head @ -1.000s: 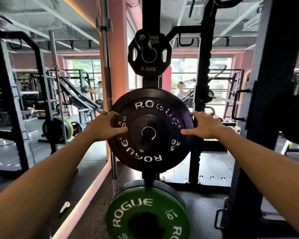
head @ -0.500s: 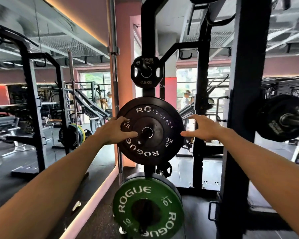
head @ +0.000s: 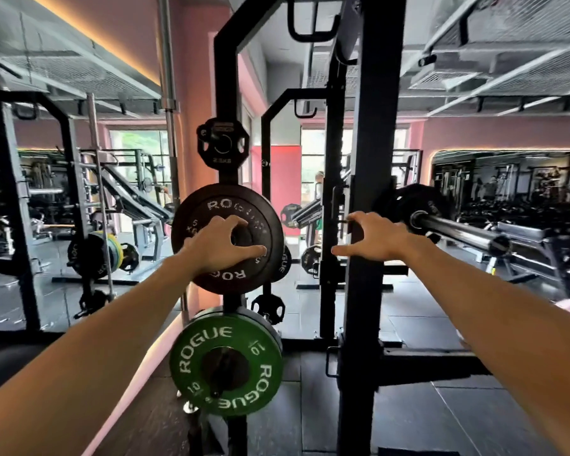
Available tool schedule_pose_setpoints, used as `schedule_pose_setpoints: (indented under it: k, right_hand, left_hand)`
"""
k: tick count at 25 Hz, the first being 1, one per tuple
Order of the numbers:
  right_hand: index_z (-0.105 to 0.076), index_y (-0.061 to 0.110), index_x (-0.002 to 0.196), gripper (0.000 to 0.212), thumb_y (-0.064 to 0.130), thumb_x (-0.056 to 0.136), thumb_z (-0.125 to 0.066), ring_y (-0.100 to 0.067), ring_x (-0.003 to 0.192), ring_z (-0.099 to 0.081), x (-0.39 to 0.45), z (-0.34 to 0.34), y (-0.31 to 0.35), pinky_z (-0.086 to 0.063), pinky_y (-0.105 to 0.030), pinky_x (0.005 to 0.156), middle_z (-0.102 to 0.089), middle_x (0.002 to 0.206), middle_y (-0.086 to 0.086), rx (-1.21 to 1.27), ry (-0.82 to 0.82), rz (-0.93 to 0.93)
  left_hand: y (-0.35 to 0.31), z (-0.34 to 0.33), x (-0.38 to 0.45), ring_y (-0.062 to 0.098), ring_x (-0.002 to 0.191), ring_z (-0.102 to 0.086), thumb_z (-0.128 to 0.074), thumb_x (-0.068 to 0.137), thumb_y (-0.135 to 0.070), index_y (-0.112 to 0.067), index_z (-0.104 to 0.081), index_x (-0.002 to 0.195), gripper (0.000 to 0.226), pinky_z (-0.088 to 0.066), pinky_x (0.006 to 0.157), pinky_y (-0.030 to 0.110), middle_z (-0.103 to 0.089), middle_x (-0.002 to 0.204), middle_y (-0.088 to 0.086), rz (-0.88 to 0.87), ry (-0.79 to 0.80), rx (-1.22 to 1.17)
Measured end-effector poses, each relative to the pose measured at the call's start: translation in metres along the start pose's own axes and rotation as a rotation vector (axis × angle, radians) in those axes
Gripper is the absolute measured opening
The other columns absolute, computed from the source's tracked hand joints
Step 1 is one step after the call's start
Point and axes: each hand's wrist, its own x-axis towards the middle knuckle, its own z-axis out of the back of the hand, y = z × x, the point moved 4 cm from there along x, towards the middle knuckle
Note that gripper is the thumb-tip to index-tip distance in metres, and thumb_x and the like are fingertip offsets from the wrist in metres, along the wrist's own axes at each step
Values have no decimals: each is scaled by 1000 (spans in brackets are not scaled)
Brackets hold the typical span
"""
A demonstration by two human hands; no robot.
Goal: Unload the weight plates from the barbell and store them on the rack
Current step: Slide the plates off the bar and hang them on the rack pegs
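Observation:
A black 5 kg plate (head: 267, 232) hangs on a peg of the black rack upright (head: 226, 93). My left hand (head: 219, 246) is spread over its centre, fingers apart, holding nothing. My right hand (head: 372, 238) hovers open in front of the nearer rack post (head: 372, 143), off the plate. Above hangs a small 2.5 kg plate (head: 222, 144); below, a green 10 kg plate (head: 226, 365). The barbell sleeve (head: 458, 230) juts out at right with a black plate (head: 408, 200) behind the post.
A mirror wall on the left reflects racks and plates. A steel bar (head: 169, 126) stands upright beside the pink column. Small plates (head: 267, 307) hang behind the storage post. A person (head: 318, 192) stands far back by the window. Dark rubber floor lies below.
The view has pulled back from the rack. My right hand has come off the black plate and moved right; my left hand slid from the plate's edge over its centre.

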Motion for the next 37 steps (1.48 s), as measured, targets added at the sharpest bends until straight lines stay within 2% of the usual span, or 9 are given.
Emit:
schedule_pose_setpoints:
  k: [4,8,12,16,19,21,28,35,37]
  right_hand:
    - [-29,31,145,100,80,64,-60,-28,135,-39,-30,32,-58,-29,-52,111,-37,149,-4,-40,-37,-42]
    - [-33,31,143,95,80,65,-59,-26,132,-42,-53,62,-140,-33,-49,108,-42,145,-3,-100,-75,-90]
    - [-33,29,144,94,78,68,-59,-26,129,-44,-61,86,-220,-32,-43,103,-44,144,-3,-92,-107,-79]
    - [-32,28,145,84,74,78,-51,-28,135,-38,-55,93,-307,-29,-52,109,-36,151,-5,-58,-67,-113]
    - [-34,22,143,64,58,91,-45,-29,135,-39,-41,90,-353,-29,-51,109,-37,150,-8,8,-57,-137]
    - [-34,22,143,61,54,93,-45,-29,134,-39,-28,89,-376,-29,-50,109,-39,149,-8,14,-68,-142]
    - [-34,16,141,62,51,93,-49,-32,128,-44,38,50,-424,-33,-49,107,-43,142,-13,63,-30,-160]
    - [-29,15,145,71,53,90,-52,-30,131,-43,160,-5,-454,-35,-48,107,-41,146,-11,82,-17,-175]
    - [-29,10,144,73,50,89,-56,-30,129,-45,195,-22,-459,-38,-44,104,-42,145,-13,127,-17,-178]
  left_hand:
    - [-62,-23,9,23,108,-60,-60,49,-88,-24,-53,129,103,-46,98,49,-62,120,-1,-55,10,-5]
    - [-140,-71,26,29,102,-62,-61,58,-83,-26,-49,131,93,-47,97,48,-62,111,8,-91,34,-11]
    - [-214,-126,48,31,128,-45,-64,68,-75,-31,-43,137,85,-36,109,47,-42,144,12,-95,28,-23]
    - [-267,-170,69,32,130,-44,-64,70,-72,-30,-41,139,84,-36,109,49,-38,144,11,-46,18,-16]
    - [-278,-186,89,31,127,-44,-67,75,-64,-28,-43,138,76,-37,107,47,-40,142,12,-22,3,-30]
    - [-284,-196,108,29,125,-47,-63,77,-62,-27,-43,137,72,-39,104,48,-43,141,11,-16,-21,-7]
    - [-294,-242,200,26,109,-53,-57,86,-52,-24,-46,133,56,-43,95,39,-53,125,10,-21,-88,-27]
    - [-285,-304,319,27,116,-54,-56,89,-43,-23,-49,135,51,-42,100,39,-56,130,7,-34,-129,-79]
    - [-281,-320,350,26,122,-52,-57,90,-38,-23,-50,137,50,-38,101,30,-57,133,7,-57,-141,-128]
